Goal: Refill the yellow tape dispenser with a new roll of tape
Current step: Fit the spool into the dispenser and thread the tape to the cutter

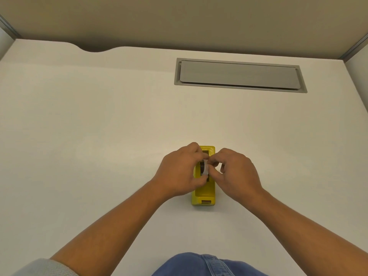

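Observation:
The yellow tape dispenser (204,194) stands on the white desk, long axis pointing away from me, its open slot facing up. A small roll of clear tape (205,168) on a dark core sits upright over the slot. My left hand (179,172) pinches the roll from the left. My right hand (237,174) meets it from the right, thumb and forefinger closed on the roll's right side. The fingers hide most of the roll and the middle of the dispenser, so I cannot tell whether the roll rests in the slot or hangs just above it.
A grey cable hatch (240,75) lies flush in the white desk (99,126) at the back right. A beige partition wall stands behind the desk. Blue jeans (205,265) show at the bottom edge.

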The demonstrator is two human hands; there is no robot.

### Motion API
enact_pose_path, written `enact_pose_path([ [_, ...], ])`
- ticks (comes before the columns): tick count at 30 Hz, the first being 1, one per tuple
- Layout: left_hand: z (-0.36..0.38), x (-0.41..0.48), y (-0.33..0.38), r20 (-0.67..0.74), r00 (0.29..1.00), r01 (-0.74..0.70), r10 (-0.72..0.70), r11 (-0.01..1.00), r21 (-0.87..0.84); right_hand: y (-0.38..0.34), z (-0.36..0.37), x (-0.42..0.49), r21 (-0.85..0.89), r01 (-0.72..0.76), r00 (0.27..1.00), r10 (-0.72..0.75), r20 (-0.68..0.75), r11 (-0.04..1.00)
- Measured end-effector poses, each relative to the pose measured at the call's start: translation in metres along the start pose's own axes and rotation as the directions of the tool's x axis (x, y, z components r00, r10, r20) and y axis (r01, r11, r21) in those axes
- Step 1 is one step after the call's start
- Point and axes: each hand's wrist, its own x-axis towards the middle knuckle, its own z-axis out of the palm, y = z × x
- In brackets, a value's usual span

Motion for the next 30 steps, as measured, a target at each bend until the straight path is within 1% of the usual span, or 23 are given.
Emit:
enact_pose_path([
  [2,0.003,0.001,0.002,0.009,1.0,-0.024,0.024,0.996,0.083,0.001,0.0,0.0,-0.002,0.011,1.0,-0.011,0.0,1.0],
  [4,0.005,0.001,0.004,-0.014,0.999,-0.03,0.032,0.994,0.108,0.001,-0.001,0.0,-0.014,0.03,1.0,-0.03,0.006,0.999],
  [10,0.005,-0.001,0.009,-0.047,0.998,-0.034,0.039,0.994,0.102,0.0,-0.004,-0.005,-0.033,0.083,0.996,-0.082,0.032,0.996],
  [17,0.005,-0.006,0.006,-0.067,0.998,0.01,-0.003,0.994,0.11,-0.004,-0.007,-0.014,-0.062,0.107,0.993,-0.103,0.057,0.992],
  [20,0.007,-0.011,0.006,-0.065,0.998,0.007,0.0,0.993,0.114,-0.003,-0.007,-0.019,-0.079,0.1,0.993,-0.095,0.063,0.992],
  [30,0.015,-0.016,0.016,-0.077,0.997,0.017,-0.008,0.993,0.121,-0.003,-0.008,-0.032,-0.112,0.106,0.994,-0.104,0.025,0.988],
])
